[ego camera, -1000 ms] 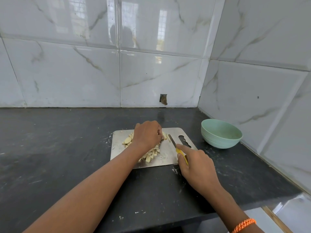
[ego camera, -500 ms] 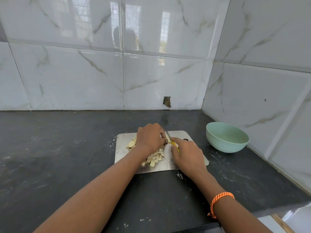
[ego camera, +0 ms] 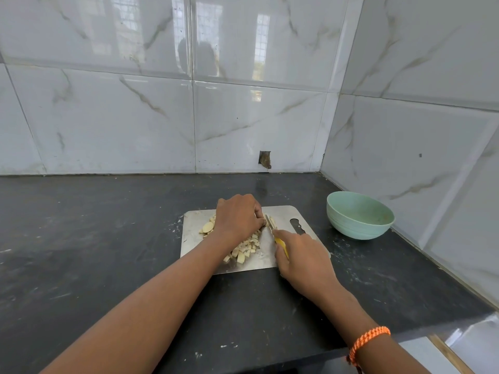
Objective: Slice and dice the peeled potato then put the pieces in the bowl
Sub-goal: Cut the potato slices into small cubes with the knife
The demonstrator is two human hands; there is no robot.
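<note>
A steel cutting board [ego camera: 194,238] lies on the dark counter. Diced potato pieces [ego camera: 247,248] are heaped on it, with a few round slices [ego camera: 208,227] at the left. My left hand [ego camera: 239,215] is curled over potato strips at the board's far side and holds them down. My right hand [ego camera: 302,256] grips a yellow-handled knife [ego camera: 270,222], its blade right beside the left fingers. The green bowl [ego camera: 359,214] stands to the right of the board, and I see nothing in it.
The black counter [ego camera: 94,238] runs left and toward me, its front edge near the bottom right. Tiled walls close in at the back and right, just behind the bowl. An orange bracelet [ego camera: 367,341] sits on my right wrist.
My right hand brought the knife from the board's right side up against the left fingers. My left hand stayed on the potato.
</note>
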